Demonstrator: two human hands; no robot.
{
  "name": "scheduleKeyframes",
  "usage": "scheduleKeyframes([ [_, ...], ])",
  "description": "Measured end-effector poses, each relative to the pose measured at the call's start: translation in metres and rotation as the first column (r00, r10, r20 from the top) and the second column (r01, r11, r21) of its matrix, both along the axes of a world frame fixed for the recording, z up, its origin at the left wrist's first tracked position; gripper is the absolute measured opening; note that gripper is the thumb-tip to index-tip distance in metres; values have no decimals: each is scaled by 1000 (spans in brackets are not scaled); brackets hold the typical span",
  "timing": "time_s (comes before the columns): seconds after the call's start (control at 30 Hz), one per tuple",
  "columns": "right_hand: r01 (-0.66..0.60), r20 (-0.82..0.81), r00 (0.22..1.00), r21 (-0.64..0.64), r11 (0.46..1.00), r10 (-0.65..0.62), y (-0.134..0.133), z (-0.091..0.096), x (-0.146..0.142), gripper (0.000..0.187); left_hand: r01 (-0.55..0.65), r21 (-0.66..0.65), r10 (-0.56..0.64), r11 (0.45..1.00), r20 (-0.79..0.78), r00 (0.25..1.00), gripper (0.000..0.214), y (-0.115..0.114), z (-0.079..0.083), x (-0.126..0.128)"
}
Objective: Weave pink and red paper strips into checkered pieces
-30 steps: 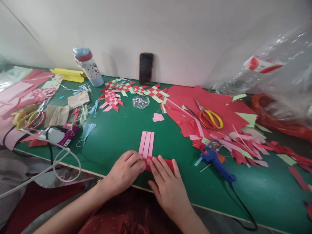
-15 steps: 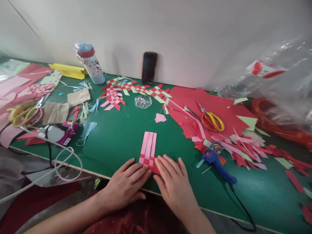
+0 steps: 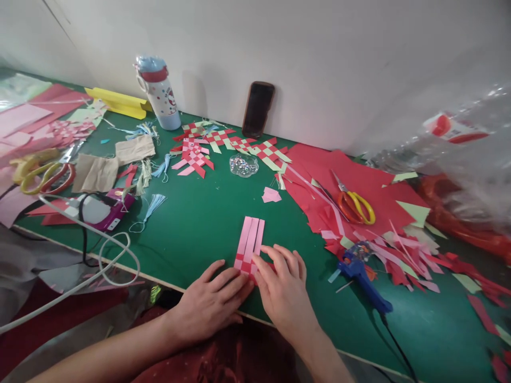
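Note:
A small piece of woven paper strips (image 3: 244,264), checked in red and pink, lies on the green tabletop in front of me. Its long pink strips (image 3: 250,234) point away from me, side by side with narrow gaps. My left hand (image 3: 217,295) rests with outstretched fingers on the near left edge of the weave, pressing it down. At its right side, my right hand (image 3: 281,282) has bent fingers, with the index finger and thumb closed at the paper's edge. Red strip ends are partly hidden beneath the right hand.
Right of my hands lies a blue glue gun (image 3: 361,276), with paper scraps and yellow-handled scissors (image 3: 355,205) behind it. Beyond the weave are a dish of beads (image 3: 243,166), finished woven pieces (image 3: 194,158), a phone (image 3: 258,109) and a bottle (image 3: 159,96). White cable (image 3: 130,260) loops at left.
My right hand has lifted from lying flat over the red strips and bent its fingers at the weave's right edge. The left hand stays on the near edge. The camera view has shifted slightly.

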State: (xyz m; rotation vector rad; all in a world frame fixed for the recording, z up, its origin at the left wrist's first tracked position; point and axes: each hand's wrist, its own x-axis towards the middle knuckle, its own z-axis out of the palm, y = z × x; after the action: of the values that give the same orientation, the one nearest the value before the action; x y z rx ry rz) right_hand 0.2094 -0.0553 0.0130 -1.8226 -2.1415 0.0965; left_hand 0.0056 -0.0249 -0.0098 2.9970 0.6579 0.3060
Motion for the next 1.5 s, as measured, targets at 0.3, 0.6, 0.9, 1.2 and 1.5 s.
scheduleKeyframes([
  [0.3,-49,16,999,-35,998,50,10,-10,-10,33,-9,-3,9,1000,-32,999,56,-2,2,0],
  [0.6,-44,23,999,-33,998,44,12,-5,-7,39,-12,-19,12,1000,-21,1000,56,-1,-2,-1],
  [0.9,-94,109,988,-104,990,106,24,2,6,41,-29,-58,30,998,16,999,67,0,-2,1],
  [1.2,-115,97,987,-133,984,128,33,-1,2,36,-25,-85,26,996,9,1000,64,2,1,1],
  [1.5,-93,-35,995,74,993,96,16,11,20,41,-50,-106,49,993,-4,999,58,0,1,0],
])
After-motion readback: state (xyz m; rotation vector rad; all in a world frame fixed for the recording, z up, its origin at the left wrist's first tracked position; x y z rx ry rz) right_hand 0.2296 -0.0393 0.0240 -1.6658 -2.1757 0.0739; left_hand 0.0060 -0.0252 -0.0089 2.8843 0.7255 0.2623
